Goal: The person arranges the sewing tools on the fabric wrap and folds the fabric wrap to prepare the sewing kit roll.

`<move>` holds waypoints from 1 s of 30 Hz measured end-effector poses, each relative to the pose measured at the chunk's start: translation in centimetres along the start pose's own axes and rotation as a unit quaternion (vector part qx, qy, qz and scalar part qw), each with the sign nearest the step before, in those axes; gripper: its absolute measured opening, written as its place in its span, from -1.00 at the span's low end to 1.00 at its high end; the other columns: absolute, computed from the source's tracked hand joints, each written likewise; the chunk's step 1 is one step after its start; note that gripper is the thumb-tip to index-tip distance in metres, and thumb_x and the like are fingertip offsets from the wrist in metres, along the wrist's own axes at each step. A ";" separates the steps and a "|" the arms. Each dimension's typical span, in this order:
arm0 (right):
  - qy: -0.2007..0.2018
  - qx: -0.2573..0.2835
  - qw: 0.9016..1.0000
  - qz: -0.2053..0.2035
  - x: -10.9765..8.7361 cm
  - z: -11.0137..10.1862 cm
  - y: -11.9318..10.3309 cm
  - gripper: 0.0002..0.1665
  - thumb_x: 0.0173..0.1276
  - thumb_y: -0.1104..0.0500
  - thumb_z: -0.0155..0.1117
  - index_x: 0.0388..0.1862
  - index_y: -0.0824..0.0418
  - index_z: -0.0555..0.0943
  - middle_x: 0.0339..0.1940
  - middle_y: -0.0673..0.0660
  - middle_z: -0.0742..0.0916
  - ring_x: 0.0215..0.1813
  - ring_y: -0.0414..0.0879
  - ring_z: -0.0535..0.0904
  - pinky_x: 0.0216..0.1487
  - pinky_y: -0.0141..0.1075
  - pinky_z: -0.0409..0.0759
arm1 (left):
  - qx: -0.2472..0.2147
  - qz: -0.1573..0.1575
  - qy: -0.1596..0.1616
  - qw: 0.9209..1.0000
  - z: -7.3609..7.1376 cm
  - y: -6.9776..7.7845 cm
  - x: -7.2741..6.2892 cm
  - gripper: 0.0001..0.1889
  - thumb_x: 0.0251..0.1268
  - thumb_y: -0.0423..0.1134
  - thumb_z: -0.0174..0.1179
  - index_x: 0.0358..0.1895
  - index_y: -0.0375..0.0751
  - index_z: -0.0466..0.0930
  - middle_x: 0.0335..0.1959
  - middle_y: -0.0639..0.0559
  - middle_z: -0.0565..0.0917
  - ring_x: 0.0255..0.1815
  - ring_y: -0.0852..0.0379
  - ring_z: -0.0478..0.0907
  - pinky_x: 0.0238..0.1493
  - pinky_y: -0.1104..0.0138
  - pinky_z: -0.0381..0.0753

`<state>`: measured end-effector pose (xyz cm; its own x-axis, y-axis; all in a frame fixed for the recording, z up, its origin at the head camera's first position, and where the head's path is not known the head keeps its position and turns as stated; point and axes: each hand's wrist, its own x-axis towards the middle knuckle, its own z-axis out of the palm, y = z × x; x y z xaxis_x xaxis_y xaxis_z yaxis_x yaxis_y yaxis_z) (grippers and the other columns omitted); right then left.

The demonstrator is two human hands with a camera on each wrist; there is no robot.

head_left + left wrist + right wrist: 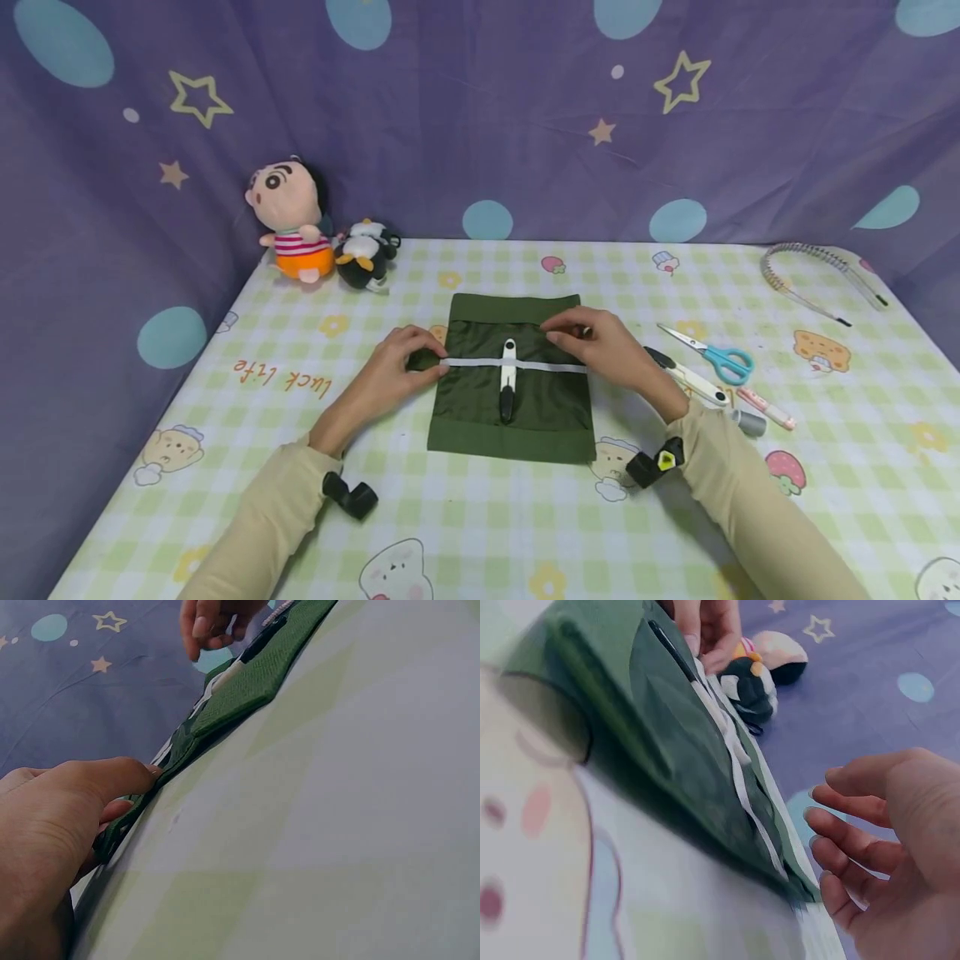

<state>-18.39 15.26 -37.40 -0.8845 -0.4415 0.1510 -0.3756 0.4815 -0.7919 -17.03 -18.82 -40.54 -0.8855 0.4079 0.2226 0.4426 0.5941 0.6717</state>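
Note:
A dark green cloth piece lies flat on the table, a narrow white strip running across its middle. On it is a slim white-and-black tool with a hole in its white end. The strip crosses at the tool's white part; over or under, I cannot tell. My left hand pinches the cloth's left edge at the strip's end, thumb on top. Over the cloth's right side hovers my right hand, its fingers apart from one another with nothing between them.
Right of the cloth lie blue-handled scissors, another white-and-black tool, a pinkish pen-like stick and a grey cylinder. A headband sits at the back right. Two plush toys, a doll and a penguin, stand back left.

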 end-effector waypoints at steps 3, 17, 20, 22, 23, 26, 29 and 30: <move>0.013 -0.006 1.000 0.007 -0.8 -0.8 0.6 -0.73 0.57 0.23 0.27 0.14 0.26 0.73 -0.02 0.11 0.74 -0.21 -0.05 0.60 -0.21 -0.24 0.59 | 0.002 0.001 0.000 1.000 0.0 0.0 0.0 -0.87 0.35 -0.22 0.44 -0.10 -0.06 0.74 0.06 -0.03 0.62 0.11 -0.08 0.46 0.19 -0.05 0.47; 0.090 -0.031 0.996 -0.002 -4.7 -4.3 2.2 -0.77 0.54 0.27 0.29 0.08 0.31 0.74 -0.05 0.18 0.78 -0.20 -0.20 0.61 -0.16 -0.43 0.57 | 0.004 0.005 0.003 1.000 0.0 0.0 0.1 -0.87 0.35 -0.23 0.44 -0.10 -0.06 0.74 0.05 -0.03 0.63 0.10 -0.08 0.47 0.18 -0.06 0.47; 0.097 -0.038 0.995 0.001 -5.7 -5.0 2.6 -0.76 0.55 0.28 0.28 0.10 0.30 0.74 -0.03 0.20 0.78 -0.17 -0.24 0.60 -0.15 -0.46 0.55 | 0.005 0.005 0.003 1.000 0.0 0.1 0.1 -0.87 0.35 -0.23 0.44 -0.10 -0.06 0.74 0.06 -0.04 0.63 0.10 -0.08 0.47 0.18 -0.06 0.47; 0.101 -0.043 0.994 0.006 -6.2 -5.4 2.9 -0.76 0.55 0.29 0.27 0.11 0.30 0.74 -0.02 0.21 0.78 -0.16 -0.26 0.60 -0.15 -0.48 0.54 | 0.005 0.004 0.003 1.000 0.0 0.1 0.1 -0.87 0.35 -0.23 0.44 -0.10 -0.06 0.74 0.06 -0.04 0.63 0.11 -0.08 0.47 0.19 -0.06 0.47; 0.105 -0.046 0.993 0.008 -6.5 -5.6 3.1 -0.76 0.55 0.29 0.27 0.11 0.30 0.73 -0.01 0.22 0.78 -0.15 -0.28 0.60 -0.14 -0.49 0.53 | 0.004 0.003 0.003 1.000 0.0 0.1 0.1 -0.87 0.35 -0.23 0.44 -0.10 -0.06 0.74 0.06 -0.03 0.63 0.11 -0.08 0.47 0.19 -0.06 0.47; 0.117 -0.055 0.991 0.014 -7.4 -6.2 3.5 -0.77 0.53 0.30 0.29 0.09 0.30 0.75 -0.01 0.22 0.78 -0.16 -0.32 0.60 -0.14 -0.52 0.52 | 0.003 0.000 0.002 1.000 0.0 0.1 0.0 -0.87 0.35 -0.22 0.44 -0.10 -0.05 0.74 0.06 -0.02 0.63 0.11 -0.07 0.47 0.19 -0.06 0.47; 0.128 -0.064 0.989 0.020 -8.2 -6.7 3.9 -0.77 0.52 0.30 0.30 0.08 0.28 0.75 0.03 0.23 0.77 -0.14 -0.37 0.59 -0.13 -0.56 0.51 | 0.003 0.003 0.002 1.000 0.0 0.0 0.0 -0.87 0.35 -0.22 0.44 -0.10 -0.05 0.74 0.06 -0.02 0.63 0.11 -0.07 0.47 0.19 -0.06 0.47; 0.131 -0.068 0.989 0.024 -8.5 -6.9 4.0 -0.77 0.52 0.29 0.30 0.08 0.27 0.76 0.04 0.22 0.77 -0.13 -0.38 0.59 -0.12 -0.57 0.51 | 0.003 0.003 0.003 1.000 0.0 0.0 0.0 -0.87 0.35 -0.22 0.44 -0.10 -0.05 0.74 0.06 -0.02 0.63 0.11 -0.08 0.47 0.19 -0.06 0.47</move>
<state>-14.31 26.15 -37.81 -0.9369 -0.2134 0.2769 -0.3493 0.6018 -0.7182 -17.00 -18.81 -40.59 -0.8832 0.4083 0.2310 0.4495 0.5956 0.6658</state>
